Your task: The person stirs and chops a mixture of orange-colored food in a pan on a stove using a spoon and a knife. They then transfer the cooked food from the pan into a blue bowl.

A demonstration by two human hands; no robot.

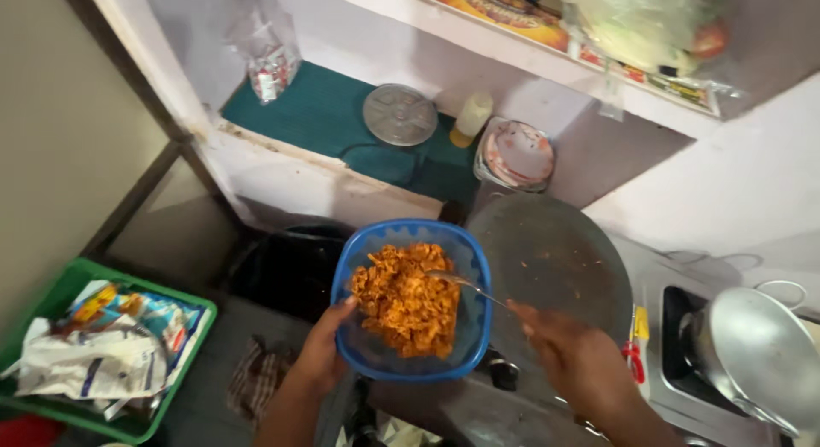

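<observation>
A blue plastic bowl [471, 268] full of orange-brown cooked food [408, 299] is held out over the cooking area. My left hand [322, 353] grips its near left rim. My right hand [572, 351] holds the handle of a metal spoon [465, 282], whose tip rests in the food near the bowl's right side. Behind the bowl lies a round dark flat pan [555, 259].
A green crate [128, 423] of packets sits at lower left. A steel pan [760, 353] stands on the stove at right. On the green-lined shelf are a metal lid [400, 114], a small bottle [472, 118] and a stack of plates [517, 152]. A black pot [290, 268] sits left of the bowl.
</observation>
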